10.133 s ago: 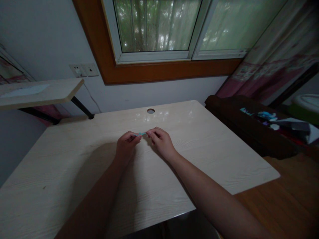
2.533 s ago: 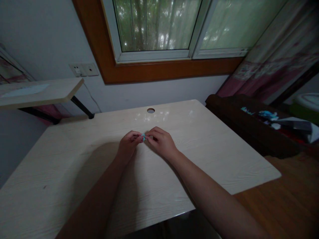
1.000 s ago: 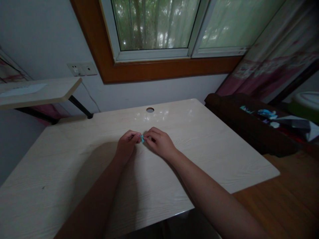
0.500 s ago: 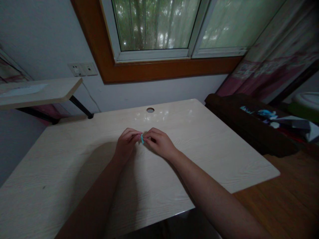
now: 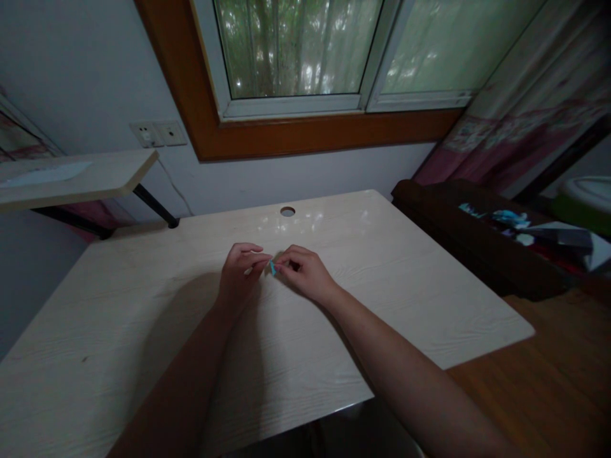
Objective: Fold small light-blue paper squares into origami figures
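Note:
Between my fingertips, just above the pale wooden desk, is a small turquoise strip, thin and folded or bent; its exact kind is too small to make out. My left hand pinches its left side with thumb and index finger, the other fingers lifted a little away. On the other side, my right hand grips the strip between thumb and curled fingers. The fingertips of both hands nearly meet and hide part of the strip.
A raised shelf on black legs stands at the desk's left back. Near the rear edge is a round cable hole. A dark brown bench or chest with assorted items sits beyond the right edge. A window is behind.
The upper fingers of my left hand have lifted and spread apart. The turquoise strip has shifted shape slightly, its lower end now flaring out. My right hand stays nearly still.

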`<move>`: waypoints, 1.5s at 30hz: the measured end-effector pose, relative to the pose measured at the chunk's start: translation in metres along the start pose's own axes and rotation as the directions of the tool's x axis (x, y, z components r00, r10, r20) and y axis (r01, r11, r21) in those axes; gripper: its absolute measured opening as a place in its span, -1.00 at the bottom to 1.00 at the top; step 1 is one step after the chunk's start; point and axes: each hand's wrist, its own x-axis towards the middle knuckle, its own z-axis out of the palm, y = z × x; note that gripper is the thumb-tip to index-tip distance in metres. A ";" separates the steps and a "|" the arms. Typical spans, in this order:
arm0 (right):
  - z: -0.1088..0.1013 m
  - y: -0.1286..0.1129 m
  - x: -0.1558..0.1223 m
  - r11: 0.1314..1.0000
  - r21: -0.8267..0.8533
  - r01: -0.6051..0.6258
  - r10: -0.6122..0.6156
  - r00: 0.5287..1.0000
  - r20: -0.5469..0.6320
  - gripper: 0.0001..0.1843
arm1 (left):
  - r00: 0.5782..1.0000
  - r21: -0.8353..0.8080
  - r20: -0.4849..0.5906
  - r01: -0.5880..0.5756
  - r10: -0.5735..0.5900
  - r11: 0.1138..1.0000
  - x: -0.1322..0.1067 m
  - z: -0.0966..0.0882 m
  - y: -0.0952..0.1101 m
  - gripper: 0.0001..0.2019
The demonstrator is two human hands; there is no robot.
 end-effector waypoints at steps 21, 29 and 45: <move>-0.006 0.000 -0.001 0.993 -0.117 0.033 -0.028 0.999 0.047 -0.94 | 0.997 0.147 0.025 -0.069 0.067 0.987 -0.002 0.008 -0.009 -0.89; -0.006 0.000 -0.002 0.980 -0.197 0.032 -0.029 0.999 0.017 -0.94 | 0.999 -0.037 0.038 0.040 -0.039 0.999 0.000 0.009 0.000 -0.94; -0.004 0.001 -0.003 0.967 -0.257 -0.001 0.002 1.000 0.003 -0.95 | 0.995 -0.094 0.077 0.077 -0.070 0.993 -0.001 0.011 0.003 -0.94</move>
